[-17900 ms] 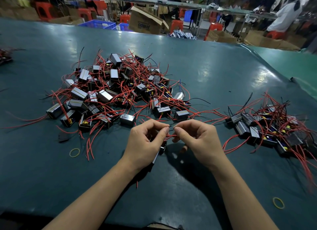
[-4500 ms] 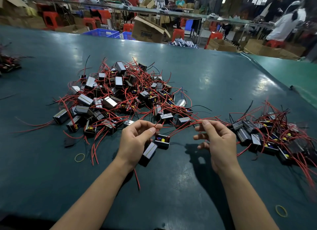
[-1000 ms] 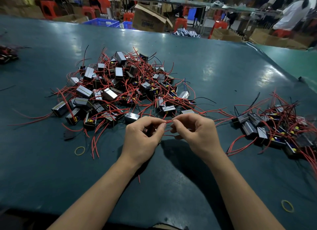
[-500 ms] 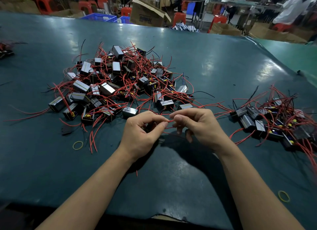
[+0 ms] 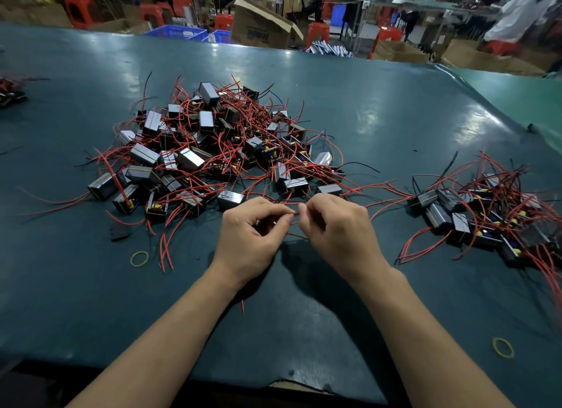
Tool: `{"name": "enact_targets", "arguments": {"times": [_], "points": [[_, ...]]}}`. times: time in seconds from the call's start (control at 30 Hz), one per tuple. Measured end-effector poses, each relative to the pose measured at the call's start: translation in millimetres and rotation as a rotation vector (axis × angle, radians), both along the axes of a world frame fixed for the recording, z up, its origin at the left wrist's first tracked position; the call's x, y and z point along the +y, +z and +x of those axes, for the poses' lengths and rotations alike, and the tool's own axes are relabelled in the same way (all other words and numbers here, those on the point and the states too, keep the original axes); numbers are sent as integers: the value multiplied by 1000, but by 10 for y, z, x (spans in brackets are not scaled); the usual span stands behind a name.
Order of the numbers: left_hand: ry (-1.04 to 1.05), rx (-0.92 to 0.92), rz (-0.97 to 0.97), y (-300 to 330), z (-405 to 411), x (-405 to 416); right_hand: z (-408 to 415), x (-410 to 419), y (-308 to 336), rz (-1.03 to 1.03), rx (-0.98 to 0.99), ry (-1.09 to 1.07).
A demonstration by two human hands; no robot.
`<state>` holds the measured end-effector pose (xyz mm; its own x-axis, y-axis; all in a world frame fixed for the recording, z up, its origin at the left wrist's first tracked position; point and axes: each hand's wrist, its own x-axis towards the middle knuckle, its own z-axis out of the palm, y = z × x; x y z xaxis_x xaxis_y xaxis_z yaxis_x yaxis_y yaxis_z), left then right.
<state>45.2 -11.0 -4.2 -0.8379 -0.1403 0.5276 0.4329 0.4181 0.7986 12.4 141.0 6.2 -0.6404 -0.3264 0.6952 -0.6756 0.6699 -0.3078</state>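
Observation:
My left hand (image 5: 252,237) and my right hand (image 5: 337,228) meet fingertip to fingertip over the dark green table (image 5: 365,118), both pinching thin red wires (image 5: 293,234). My left palm hides whatever the wires lead to. Beyond my hands lies a big heap of small black-and-silver modules with red wires (image 5: 213,146). A smaller heap of the same modules (image 5: 486,219) lies to the right of my right hand.
Yellow rubber bands lie on the table, one at the left (image 5: 139,258) and one near the front right (image 5: 503,347). A small black flat piece (image 5: 119,232) sits by the big heap. Cardboard boxes (image 5: 261,27), red stools and blue crates stand behind the table.
My hands stay together in front of the big heap; the right hand's fingers have curled in closer over the wires. One second ago the pose was much the same.

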Motion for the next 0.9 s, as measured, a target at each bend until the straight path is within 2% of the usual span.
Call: {"name": "enact_targets", "arguments": {"times": [0.07,0.13,0.2,0.43,0.57,0.63,0.67,0.8,0.83,0.87,0.9], "points": [[18,-15,37,-8,-12,-13,-7,42,9,17,10,86],[32,-37,69,-14,-15,-25,-31,128,28,-41,-70,175],[21,-57,84,-9,-13,-23,-68,184,47,-55,-96,184],[-16,-65,68,-5,-12,-30,-138,207,69,51,19,224],[-31,-59,62,10,-12,-10,-88,194,97,74,-55,201],[-41,-27,30,8,-14,-9,-43,142,96,-5,-210,171],[-39,-2,2,5,-10,-8,-28,106,92,-86,-361,134],[-6,72,-89,-2,11,20,-34,1,164,-751,-1230,60],[5,74,-89,-8,5,20,-27,-12,177,-829,-1327,59],[17,66,-83,-12,-4,16,-13,-22,174,-835,-1312,57],[27,56,-75,-18,-15,9,14,-34,156,-749,-1165,40]]}}
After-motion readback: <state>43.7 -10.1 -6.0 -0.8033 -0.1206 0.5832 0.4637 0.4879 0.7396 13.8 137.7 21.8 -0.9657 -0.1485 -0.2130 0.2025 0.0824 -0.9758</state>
